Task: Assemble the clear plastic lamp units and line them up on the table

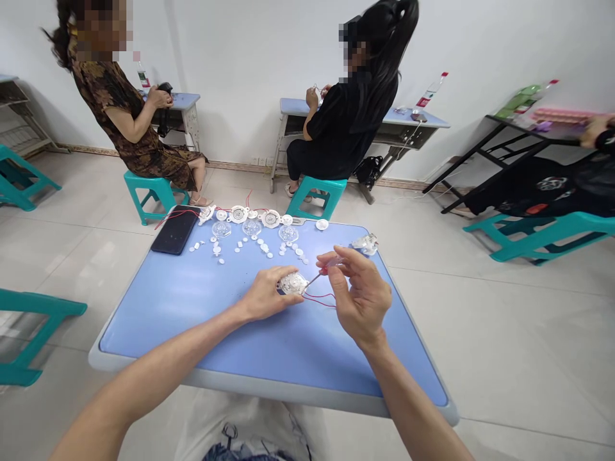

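My left hand [268,294] grips a round clear plastic part [292,283] against the blue tabletop [192,307]. My right hand [360,296] pinches a small red-handled tool [327,269], whose thin metal shaft [311,282] touches the part's edge. Red wires [319,299] loop from the part toward my right hand. A similar wired part [365,244] lies just beyond my right fingers. Farther off on the table are clear plastic domes [251,227], several small white pieces [262,246], and wired round parts [239,214].
A black phone [175,230] lies at the table's far left, and the table's grey rim [269,388] runs along its near side. Seated people [343,121] work at desks beyond it. Teal stools [154,192] stand around the tiled floor.
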Tool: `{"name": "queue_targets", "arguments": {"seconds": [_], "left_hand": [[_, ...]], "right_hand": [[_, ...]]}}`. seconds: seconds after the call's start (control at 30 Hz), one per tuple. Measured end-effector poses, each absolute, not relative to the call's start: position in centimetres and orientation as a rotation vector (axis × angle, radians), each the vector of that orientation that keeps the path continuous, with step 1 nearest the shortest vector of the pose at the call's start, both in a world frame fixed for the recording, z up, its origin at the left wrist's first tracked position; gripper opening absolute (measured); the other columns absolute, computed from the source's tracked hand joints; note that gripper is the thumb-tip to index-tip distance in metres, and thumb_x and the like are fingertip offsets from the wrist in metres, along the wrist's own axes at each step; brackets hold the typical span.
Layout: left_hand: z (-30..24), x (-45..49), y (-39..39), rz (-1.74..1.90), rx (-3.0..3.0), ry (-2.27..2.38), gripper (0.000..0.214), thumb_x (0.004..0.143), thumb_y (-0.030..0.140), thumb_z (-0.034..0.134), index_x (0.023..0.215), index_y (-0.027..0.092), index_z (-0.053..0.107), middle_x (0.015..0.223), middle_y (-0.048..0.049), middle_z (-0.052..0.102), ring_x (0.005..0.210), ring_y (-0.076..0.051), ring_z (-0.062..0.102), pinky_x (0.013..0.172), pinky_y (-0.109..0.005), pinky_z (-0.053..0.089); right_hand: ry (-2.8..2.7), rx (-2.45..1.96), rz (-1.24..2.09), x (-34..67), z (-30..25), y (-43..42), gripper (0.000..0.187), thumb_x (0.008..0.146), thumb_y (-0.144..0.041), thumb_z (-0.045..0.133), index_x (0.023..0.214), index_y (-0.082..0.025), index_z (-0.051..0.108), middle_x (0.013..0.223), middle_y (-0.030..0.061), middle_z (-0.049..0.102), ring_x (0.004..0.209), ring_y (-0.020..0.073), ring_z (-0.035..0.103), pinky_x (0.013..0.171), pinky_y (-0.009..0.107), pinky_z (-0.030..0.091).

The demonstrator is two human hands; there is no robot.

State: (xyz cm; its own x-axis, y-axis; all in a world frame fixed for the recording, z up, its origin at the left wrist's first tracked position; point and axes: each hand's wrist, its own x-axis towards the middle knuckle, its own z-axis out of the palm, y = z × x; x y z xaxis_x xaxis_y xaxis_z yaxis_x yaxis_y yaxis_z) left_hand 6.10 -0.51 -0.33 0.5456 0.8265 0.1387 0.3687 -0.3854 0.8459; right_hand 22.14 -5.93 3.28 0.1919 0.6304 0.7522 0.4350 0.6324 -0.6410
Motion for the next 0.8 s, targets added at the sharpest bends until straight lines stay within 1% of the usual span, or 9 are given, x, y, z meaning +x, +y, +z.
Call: {"name": "queue_targets", "arguments": {"seconds": [0.13, 0.27, 0.4, 0.5, 0.63, 0.73, 0.8], "left_hand": [[-0.30, 6.11, -0.53, 0.720, 1.975, 0.958, 0.058, 0.069, 0.028, 0.081, 0.123, 0.018, 0.063, 0.125, -0.0097, 0.067, 0.116, -0.027, 0.062, 0.103, -0.038, 0.046], [-0.45, 6.12, -0.50, 0.729, 1.973, 0.950, 0.057, 0.070, 0.029, 0.080, 0.123, 0.017, 0.063, 0.124, -0.0094, 0.067, 0.114, -0.026, 0.063, 0.103, -0.037, 0.046], [-0.46, 6.11, -0.51, 0.729, 1.981, 0.946, 0.058, 0.070, 0.028, 0.080, 0.123, 0.015, 0.063, 0.124, -0.0107, 0.067, 0.115, -0.026, 0.062, 0.104, -0.037, 0.045], [-0.36, 6.08, -0.53, 0.718, 1.987, 0.953, 0.058, 0.069, 0.027, 0.081, 0.123, 0.017, 0.063, 0.126, -0.0103, 0.066, 0.116, -0.026, 0.062, 0.104, -0.037, 0.045], [-0.21, 6.07, -0.58, 0.712, 1.984, 0.954, 0.059, 0.069, 0.028, 0.081, 0.124, 0.017, 0.063, 0.127, -0.0107, 0.066, 0.117, -0.027, 0.062, 0.105, -0.038, 0.045], [-0.19, 6.10, -0.61, 0.712, 1.977, 0.955, 0.059, 0.069, 0.028, 0.081, 0.124, 0.017, 0.063, 0.127, -0.0103, 0.066, 0.116, -0.027, 0.062, 0.105, -0.039, 0.045], [-0.24, 6.13, -0.61, 0.720, 1.974, 0.955, 0.058, 0.069, 0.028, 0.081, 0.123, 0.018, 0.063, 0.126, -0.0097, 0.067, 0.115, -0.027, 0.063, 0.104, -0.039, 0.045]], "right_hand": [[-1.479, -0.970, 0.195, 22.26, 3.13, -5.79, 0.039, 0.088, -0.012, 0.057, 0.124, -0.026, 0.057, 0.097, 0.0035, 0.067, 0.087, 0.0183, 0.067, 0.069, 0.036, 0.059], [-1.475, -0.992, 0.156, 22.25, 3.18, -5.47, 0.035, 0.084, -0.014, 0.064, 0.117, -0.028, 0.059, 0.095, 0.0014, 0.060, 0.080, 0.0143, 0.062, 0.065, 0.032, 0.059], [-1.453, -1.014, 0.135, 22.18, 3.27, -5.36, 0.033, 0.085, -0.014, 0.063, 0.114, -0.029, 0.060, 0.092, 0.0003, 0.057, 0.074, 0.0123, 0.059, 0.064, 0.032, 0.058], [-1.447, -1.009, 0.144, 22.16, 3.22, -5.49, 0.034, 0.085, -0.014, 0.062, 0.115, -0.029, 0.061, 0.091, 0.0003, 0.059, 0.076, 0.0135, 0.061, 0.065, 0.033, 0.058], [-1.468, -0.985, 0.178, 22.16, 3.11, -5.77, 0.037, 0.088, -0.013, 0.057, 0.122, -0.028, 0.059, 0.091, 0.0017, 0.062, 0.082, 0.0167, 0.065, 0.068, 0.036, 0.060], [-1.467, -0.986, 0.201, 22.19, 3.06, -5.85, 0.040, 0.089, -0.014, 0.056, 0.126, -0.028, 0.056, 0.091, 0.0025, 0.062, 0.086, 0.0178, 0.065, 0.070, 0.037, 0.060], [-1.465, -0.990, 0.196, 22.22, 3.06, -5.79, 0.041, 0.088, -0.014, 0.058, 0.126, -0.028, 0.056, 0.092, 0.0022, 0.061, 0.086, 0.0173, 0.064, 0.071, 0.037, 0.060]]}}
